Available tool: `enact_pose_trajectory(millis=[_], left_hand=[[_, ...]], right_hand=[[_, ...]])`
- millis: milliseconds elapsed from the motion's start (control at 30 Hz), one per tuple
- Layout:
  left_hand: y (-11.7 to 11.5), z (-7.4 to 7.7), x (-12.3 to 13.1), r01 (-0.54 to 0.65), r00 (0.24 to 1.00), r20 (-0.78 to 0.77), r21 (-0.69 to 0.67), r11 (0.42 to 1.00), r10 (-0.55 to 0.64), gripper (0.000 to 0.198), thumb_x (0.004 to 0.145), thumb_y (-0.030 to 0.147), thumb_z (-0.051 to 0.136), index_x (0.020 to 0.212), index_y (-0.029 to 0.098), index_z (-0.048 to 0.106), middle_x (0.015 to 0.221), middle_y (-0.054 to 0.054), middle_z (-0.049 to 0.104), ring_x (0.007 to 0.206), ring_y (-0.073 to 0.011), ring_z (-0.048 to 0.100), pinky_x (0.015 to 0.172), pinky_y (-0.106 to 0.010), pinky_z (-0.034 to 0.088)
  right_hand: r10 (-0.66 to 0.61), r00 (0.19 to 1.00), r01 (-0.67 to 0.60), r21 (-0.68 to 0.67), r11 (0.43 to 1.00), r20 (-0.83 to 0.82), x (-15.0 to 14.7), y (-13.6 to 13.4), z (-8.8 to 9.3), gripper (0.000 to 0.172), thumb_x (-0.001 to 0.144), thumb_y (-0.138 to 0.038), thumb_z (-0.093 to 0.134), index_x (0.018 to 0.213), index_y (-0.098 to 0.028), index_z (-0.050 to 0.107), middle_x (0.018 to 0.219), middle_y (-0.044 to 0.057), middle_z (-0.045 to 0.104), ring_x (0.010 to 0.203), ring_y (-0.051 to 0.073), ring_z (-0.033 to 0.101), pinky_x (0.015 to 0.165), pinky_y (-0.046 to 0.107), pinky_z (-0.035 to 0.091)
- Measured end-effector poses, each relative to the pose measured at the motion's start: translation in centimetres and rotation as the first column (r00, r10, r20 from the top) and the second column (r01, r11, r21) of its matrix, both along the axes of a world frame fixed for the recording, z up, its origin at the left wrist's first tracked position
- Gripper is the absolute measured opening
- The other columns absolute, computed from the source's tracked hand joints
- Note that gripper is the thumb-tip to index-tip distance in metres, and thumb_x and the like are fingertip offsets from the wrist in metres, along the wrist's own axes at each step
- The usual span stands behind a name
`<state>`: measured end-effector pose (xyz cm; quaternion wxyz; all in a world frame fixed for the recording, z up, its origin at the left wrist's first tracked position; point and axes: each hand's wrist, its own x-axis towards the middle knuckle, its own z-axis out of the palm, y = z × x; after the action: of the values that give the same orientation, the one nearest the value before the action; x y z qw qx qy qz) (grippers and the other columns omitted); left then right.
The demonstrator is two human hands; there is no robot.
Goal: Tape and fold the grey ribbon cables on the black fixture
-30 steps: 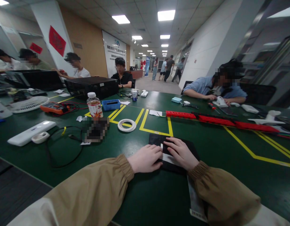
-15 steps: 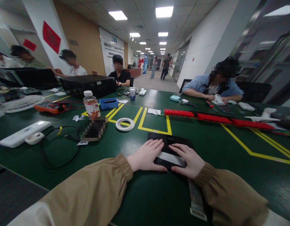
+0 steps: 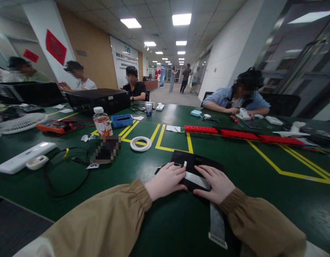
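Observation:
A flat black piece (image 3: 181, 157) with a grey strip (image 3: 198, 179) across it lies on the green table, partly covered by my hands. My left hand (image 3: 166, 180) rests on its left part with the fingers stretched out; a small white tab (image 3: 185, 164) sticks up at the fingertips. Spread over the right part is my right hand (image 3: 217, 182), fingers on top and thumb near the front edge. Toward me, a loose grey band (image 3: 217, 226) runs from under my right wrist. What the black piece is, I cannot make out.
Beyond my hands are a white tape roll (image 3: 140, 144) and long red strips (image 3: 234, 134). To the left stand a bottle (image 3: 102, 123), a blue tray (image 3: 122, 121), a black cable loop (image 3: 47, 178) and an orange multimeter (image 3: 55, 126). A person (image 3: 239, 96) works across the table.
My left fingers have drawn back a little on the black piece. The white tab at their tips and dark bits beside the hand now show. The whole view has shifted slightly.

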<state>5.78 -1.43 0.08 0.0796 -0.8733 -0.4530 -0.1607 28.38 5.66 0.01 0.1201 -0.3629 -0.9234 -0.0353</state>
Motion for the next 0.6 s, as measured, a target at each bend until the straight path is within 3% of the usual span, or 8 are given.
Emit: enact_pose_trajectory(millis=[200,367,500,600], left_hand=[[0.1,0.5,-0.2,0.112,0.994,0.02,-0.024,0.993,-0.111,0.026,0.093,0.032,0.043,0.112,0.02,0.056,0.123,-0.004,0.059,0.114,-0.0172,0.053,0.099,-0.032,0.036],[0.0,0.4,-0.7,0.219,0.976,0.009,-0.051,0.974,-0.219,0.028,0.093,0.02,0.038,0.112,0.019,0.059,0.125,-0.003,0.058,0.12,-0.0157,0.048,0.1,-0.029,0.036],[-0.3,0.5,-0.9,0.201,0.979,0.057,-0.1,0.974,-0.196,0.029,0.093,0.021,0.038,0.114,0.019,0.058,0.125,-0.001,0.058,0.117,-0.0151,0.05,0.096,-0.029,0.04],[-0.5,0.7,-1.0,0.202,0.977,0.091,-0.128,0.971,-0.192,0.03,0.093,0.022,0.039,0.117,0.02,0.056,0.127,0.0,0.057,0.116,-0.0146,0.051,0.095,-0.029,0.041]], right_hand=[[-0.131,0.991,0.13,0.016,0.991,0.034,0.0,-0.4,0.8,0.084,0.062,-0.073,0.056,0.128,-0.021,0.051,0.123,0.011,0.056,0.112,0.033,0.05,0.092,0.051,0.039],[-0.322,0.945,0.324,-0.022,0.946,0.063,1.0,1.0,1.2,0.086,0.061,-0.073,0.055,0.126,-0.018,0.052,0.125,0.012,0.055,0.113,0.034,0.049,0.093,0.051,0.039],[-0.521,0.849,0.524,-0.013,0.852,0.092,3.6,3.8,1.6,0.087,0.063,-0.078,0.047,0.118,-0.012,0.058,0.122,0.018,0.055,0.112,0.039,0.049,0.088,0.056,0.039],[-0.669,0.742,0.67,-0.016,0.742,0.043,8.0,6.6,1.4,0.083,0.066,-0.08,0.042,0.104,-0.009,0.066,0.114,0.027,0.057,0.103,0.042,0.052,0.077,0.056,0.04]])
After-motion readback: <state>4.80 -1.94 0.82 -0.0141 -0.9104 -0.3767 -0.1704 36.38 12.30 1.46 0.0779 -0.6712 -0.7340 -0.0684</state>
